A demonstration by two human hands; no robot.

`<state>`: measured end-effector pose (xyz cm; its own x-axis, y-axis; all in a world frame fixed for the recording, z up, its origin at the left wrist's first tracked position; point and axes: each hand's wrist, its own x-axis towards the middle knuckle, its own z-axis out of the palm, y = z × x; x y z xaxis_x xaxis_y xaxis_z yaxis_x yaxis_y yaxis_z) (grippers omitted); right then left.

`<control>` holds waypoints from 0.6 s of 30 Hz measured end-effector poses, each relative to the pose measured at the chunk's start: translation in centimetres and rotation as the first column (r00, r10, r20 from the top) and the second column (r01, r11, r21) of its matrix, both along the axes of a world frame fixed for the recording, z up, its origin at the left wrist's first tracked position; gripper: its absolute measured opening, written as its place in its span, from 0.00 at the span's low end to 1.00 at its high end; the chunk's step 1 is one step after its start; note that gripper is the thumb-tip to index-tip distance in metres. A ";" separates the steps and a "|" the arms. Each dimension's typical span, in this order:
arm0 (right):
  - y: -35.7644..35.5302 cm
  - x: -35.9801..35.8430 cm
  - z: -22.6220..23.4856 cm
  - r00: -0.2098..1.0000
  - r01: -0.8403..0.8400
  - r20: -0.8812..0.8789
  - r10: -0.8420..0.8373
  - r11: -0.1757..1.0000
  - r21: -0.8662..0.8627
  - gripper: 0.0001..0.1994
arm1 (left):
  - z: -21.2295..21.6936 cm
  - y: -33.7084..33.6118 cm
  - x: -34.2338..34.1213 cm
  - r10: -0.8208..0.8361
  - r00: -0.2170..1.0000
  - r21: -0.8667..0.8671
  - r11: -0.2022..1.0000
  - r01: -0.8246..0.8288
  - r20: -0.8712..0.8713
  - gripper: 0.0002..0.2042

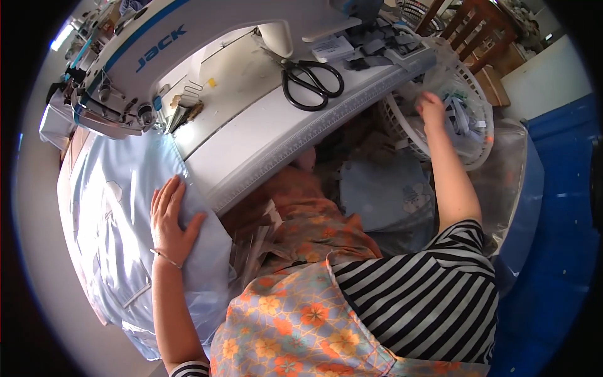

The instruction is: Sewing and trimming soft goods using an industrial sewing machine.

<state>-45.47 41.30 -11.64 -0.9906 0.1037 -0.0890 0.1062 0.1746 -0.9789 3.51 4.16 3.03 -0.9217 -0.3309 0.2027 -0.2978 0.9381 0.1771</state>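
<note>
My left hand [173, 217] lies flat on light blue fabric [125, 207], fingers stretched out and thumb apart. The fabric drapes over the table's left part below the needle end of a white and blue sewing machine [151, 47]. Out to the right, my right hand [432, 110] is over the near side of a white plastic basket [433, 151], its fingers curled in; what they hold, if anything, is too small to make out. Inside the basket are a clear plastic bag and small white and grey strips [465, 116].
Black-handled scissors [308, 85] rest on the white table near its ruler edge [301, 135]. Dark and grey fabric scraps [386, 47] lie behind them. Folded blue fabric [386, 191] sits below the table edge. A wooden chair [471, 25] stands at the back right.
</note>
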 end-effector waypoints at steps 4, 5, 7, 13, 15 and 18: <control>-0.9 4.1 9.1 0.901 -0.138 -0.420 0.105 0.989 -0.050 0.11 | 0.4 0.6 0.1 -0.029 0.999 -0.005 1.000 0.028 -0.029 0.19; -1.7 5.5 11.3 0.872 -0.202 -0.467 0.147 0.977 -0.070 0.11 | 0.3 0.6 0.1 -0.054 0.998 -0.019 0.998 0.054 -0.028 0.15; -4.7 8.9 14.6 0.851 -0.289 -0.480 0.211 0.953 -0.094 0.11 | -0.1 0.3 0.0 -0.045 0.999 -0.112 0.993 0.043 -0.020 0.11; -18.2 21.0 16.2 0.353 -0.611 -0.666 0.658 0.701 0.368 0.10 | 0.3 -2.0 0.5 0.076 0.956 0.235 0.972 -0.008 -0.283 0.06; -23.3 24.4 15.2 0.124 -0.636 -0.719 0.684 0.611 0.471 0.11 | 1.2 -3.0 0.6 0.213 0.886 0.434 0.901 -0.014 -0.413 0.04; -30.7 31.0 13.0 -0.135 -0.700 -0.671 0.729 0.409 0.586 0.10 | 2.9 -4.7 0.6 0.451 0.791 0.711 0.702 -0.029 -0.413 0.04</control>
